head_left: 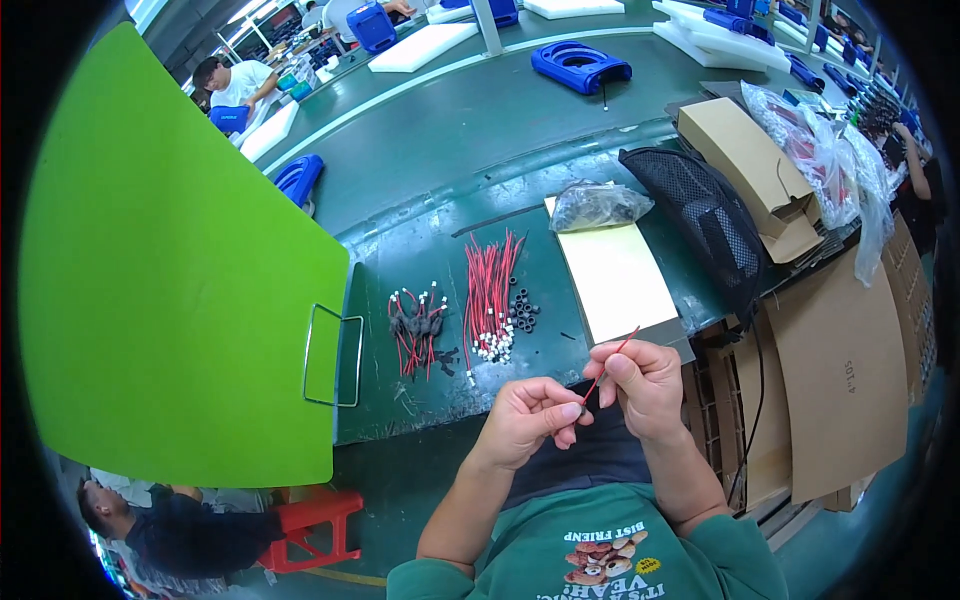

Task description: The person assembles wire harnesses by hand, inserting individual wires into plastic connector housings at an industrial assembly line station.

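Looking down from the head camera, both of the person's hands meet close above the near edge of a dark green counter (440,240). The left hand (530,415) has its fingers pinched together on the lower end of a thin red wire (606,370), thumb and forefinger closed at the tip. The right hand (645,380) has its fingers clamped on the same wire a little higher, so the wire runs slantwise between the two hands and its free end sticks up past the right forefinger.

On the counter, beyond the hands, lies a bundle of red wires (490,295) with white ends, and just beside it on the right a small heap of black rings (523,310). To the left of the bundle sits a smaller cluster of red wires with black parts (418,330). A pale yellow sheet (620,280) lies right of the rings, with a crumpled clear bag (597,205) at its far end and a black mesh piece (705,225) beyond that. A large bright green board (170,280) fills the left side, a wire handle (333,355) at its edge. Brown cardboard (840,370) is stacked at the right. Other people work at far benches and one crouches by a red stool (320,525) at lower left
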`<state>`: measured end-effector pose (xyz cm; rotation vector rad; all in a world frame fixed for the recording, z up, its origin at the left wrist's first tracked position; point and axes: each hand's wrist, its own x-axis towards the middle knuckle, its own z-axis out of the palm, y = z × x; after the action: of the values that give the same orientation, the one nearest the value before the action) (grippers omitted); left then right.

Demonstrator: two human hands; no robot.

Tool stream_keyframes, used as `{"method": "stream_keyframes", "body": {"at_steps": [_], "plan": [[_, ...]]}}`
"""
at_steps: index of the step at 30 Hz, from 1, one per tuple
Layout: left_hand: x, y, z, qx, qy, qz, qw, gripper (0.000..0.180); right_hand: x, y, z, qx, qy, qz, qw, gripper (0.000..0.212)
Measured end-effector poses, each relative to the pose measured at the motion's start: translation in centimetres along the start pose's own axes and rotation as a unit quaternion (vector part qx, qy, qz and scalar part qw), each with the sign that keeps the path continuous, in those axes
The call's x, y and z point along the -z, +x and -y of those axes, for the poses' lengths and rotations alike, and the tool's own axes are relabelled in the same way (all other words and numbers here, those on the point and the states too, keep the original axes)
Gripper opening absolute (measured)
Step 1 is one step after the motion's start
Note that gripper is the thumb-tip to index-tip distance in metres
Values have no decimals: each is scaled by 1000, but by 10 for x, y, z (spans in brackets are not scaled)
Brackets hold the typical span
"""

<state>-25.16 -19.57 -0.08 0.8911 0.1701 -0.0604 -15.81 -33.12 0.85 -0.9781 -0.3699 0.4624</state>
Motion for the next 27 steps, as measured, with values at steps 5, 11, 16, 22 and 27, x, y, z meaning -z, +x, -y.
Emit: {"method": "stream_keyframes", "body": {"at_steps": [5, 11, 16, 22, 27], "plan": [[-5, -2, 1, 9, -57, -2, 998, 5, -2, -1, 14, -6, 0, 15, 1000, 8], [-2, -3, 6, -3, -100, 0, 995, 4, 2, -5, 19, 27, -18, 103, 994, 9], [-1, -4, 7, -49, -218, -42, 974, 6, 11, 3, 29, 122, -212, 232, 941, 10], [-2, -6, 2, -61, -226, -44, 971, 6, -2, 4, 43, 168, -396, 200, 880, 8], [-3, -7, 3, -86, -171, -59, 980, 5, -6, 3, 46, 175, -449, 199, 853, 9]]}}
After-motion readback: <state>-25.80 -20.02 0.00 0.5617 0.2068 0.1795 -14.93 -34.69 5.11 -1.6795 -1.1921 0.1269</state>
